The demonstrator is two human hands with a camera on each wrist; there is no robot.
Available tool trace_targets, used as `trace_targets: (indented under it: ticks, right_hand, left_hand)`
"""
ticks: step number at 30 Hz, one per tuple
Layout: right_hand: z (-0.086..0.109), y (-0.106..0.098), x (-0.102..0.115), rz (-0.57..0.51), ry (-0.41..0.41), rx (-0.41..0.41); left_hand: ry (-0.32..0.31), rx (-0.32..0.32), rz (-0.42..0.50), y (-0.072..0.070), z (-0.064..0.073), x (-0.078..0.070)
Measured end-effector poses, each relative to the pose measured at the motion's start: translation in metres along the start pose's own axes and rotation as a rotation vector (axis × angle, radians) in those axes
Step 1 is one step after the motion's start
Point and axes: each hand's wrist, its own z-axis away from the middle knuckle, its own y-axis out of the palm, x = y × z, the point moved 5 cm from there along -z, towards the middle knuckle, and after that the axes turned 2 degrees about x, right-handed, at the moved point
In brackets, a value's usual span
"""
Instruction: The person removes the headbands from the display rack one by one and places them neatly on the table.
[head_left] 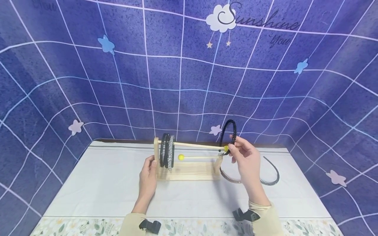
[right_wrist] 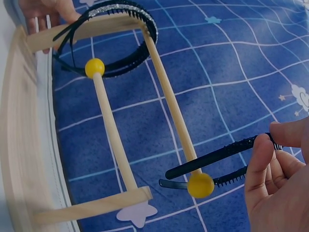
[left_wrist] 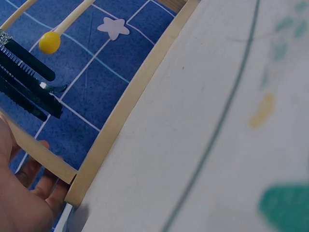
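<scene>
My left hand (head_left: 148, 177) grips the left upright (head_left: 156, 157) of a wooden rack (head_left: 192, 173), with the thumb in front. Between thumb and fingers, my right hand (head_left: 246, 159) pinches a black toothed headband (head_left: 229, 122). In the right wrist view, the legs of that headband (right_wrist: 212, 160) pass on either side of the yellow ball (right_wrist: 200, 186) at the upper rod's free end. Several headbands (head_left: 166, 150), mostly black and one silvery and glittering, hang on the upper rod (head_left: 198, 145) near the left upright.
A lower rod (head_left: 200, 157) tipped with a yellow ball (head_left: 181, 157) extends from the short right upright (head_left: 218, 164). Another toothed headband (head_left: 274, 180) lies on the white tabletop (head_left: 103, 183), partly hidden by my right arm. Blue gridded cloth (head_left: 165, 72) hangs behind.
</scene>
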Motion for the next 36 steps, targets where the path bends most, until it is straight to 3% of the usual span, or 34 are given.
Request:
trace_targets:
  ticks: [36]
  right_hand:
    - [0.004, -0.039, -0.012, 0.166, 0.102, -0.055]
  left_hand:
    - [0.019, -0.009, 0.006, -0.001, -0.001, 0.002]
